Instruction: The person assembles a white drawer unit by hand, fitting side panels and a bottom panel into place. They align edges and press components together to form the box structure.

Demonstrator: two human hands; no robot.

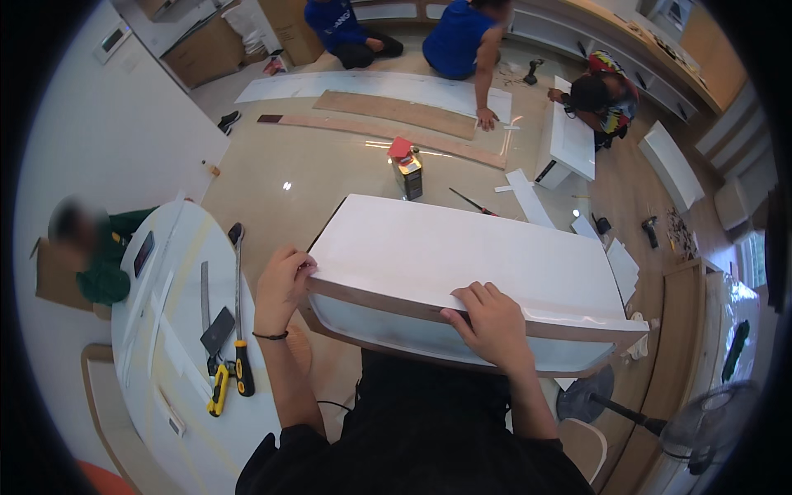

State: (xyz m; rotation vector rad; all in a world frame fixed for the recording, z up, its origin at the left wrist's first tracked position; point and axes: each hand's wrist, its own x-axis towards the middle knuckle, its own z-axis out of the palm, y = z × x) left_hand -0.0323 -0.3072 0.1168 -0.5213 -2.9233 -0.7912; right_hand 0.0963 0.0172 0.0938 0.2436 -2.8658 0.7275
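In front of me is a long white box-shaped cabinet piece (445, 260), its top covered by a smooth white sheet. Brown bare board (384, 301) shows along its near edge, and the open side below is pale inside. At the near right corner the white sheet (629, 326) sticks out past the board. My left hand (285, 276) is closed on the near left corner, fingertips bent over the edge. My right hand (491, 322) grips the middle of the near edge, its fingers on top and its thumb along the board.
A white oval table (186, 330) at left holds a screwdriver (242, 367), a yellow cutter knife (218, 389) and a phone. Beyond the cabinet piece stands a tin can (407, 177). Several people work around the room. A fan (709, 425) stands at lower right.
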